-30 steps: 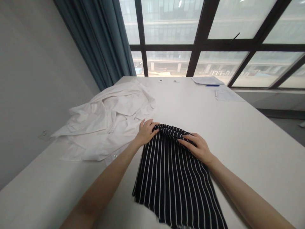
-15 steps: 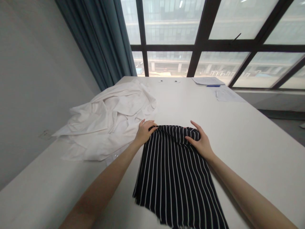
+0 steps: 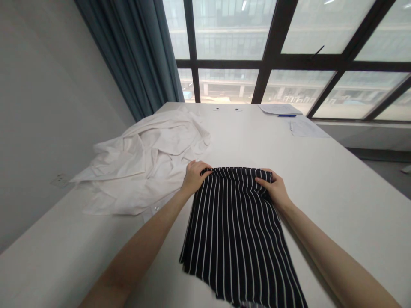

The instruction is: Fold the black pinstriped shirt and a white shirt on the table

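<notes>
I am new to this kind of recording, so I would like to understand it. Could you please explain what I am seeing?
There is no machine here: the two bare hands belong to a person, and one camera worn on that person's head takes every picture, looking forward and down.

The left hand and right hand grip the far corners of a black cloth with white stripes, with thumbs on the near side.

On the white table, a rumpled white cloth lies to the left. Near the far right are papers and what looks like a blue pen. Behind stand a blue curtain and large windows.
</notes>
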{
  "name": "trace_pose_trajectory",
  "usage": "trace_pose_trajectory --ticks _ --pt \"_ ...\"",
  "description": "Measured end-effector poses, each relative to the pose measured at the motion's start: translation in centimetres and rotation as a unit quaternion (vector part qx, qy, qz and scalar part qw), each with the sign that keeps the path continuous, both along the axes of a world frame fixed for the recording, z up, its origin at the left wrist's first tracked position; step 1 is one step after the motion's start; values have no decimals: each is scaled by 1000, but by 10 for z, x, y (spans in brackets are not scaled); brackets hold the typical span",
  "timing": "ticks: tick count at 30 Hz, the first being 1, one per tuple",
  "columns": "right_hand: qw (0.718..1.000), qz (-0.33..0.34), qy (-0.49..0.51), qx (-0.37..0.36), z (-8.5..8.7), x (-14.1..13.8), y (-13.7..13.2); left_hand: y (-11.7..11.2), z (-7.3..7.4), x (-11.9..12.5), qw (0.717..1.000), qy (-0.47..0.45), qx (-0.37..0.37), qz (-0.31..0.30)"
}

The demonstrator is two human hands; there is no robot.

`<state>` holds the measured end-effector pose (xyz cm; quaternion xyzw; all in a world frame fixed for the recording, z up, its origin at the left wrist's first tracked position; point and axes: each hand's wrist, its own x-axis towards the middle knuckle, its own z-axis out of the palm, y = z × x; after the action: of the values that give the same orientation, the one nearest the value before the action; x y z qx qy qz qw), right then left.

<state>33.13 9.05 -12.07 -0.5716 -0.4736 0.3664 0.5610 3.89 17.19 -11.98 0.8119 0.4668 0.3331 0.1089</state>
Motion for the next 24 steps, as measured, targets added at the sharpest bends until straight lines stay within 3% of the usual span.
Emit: trace_pose_trajectory --ticks 5,13,24 --pt "998 -2 56 2 -1 2 1 4 -1 0 999 -20 -20 31" --pt "991 -22 134 -12 2 1 0 3 -1 -4 990 -132 -39 15" --pt "984 -16 179 -7 2 1 1 8 -9 -6 945 -300 -126 23"
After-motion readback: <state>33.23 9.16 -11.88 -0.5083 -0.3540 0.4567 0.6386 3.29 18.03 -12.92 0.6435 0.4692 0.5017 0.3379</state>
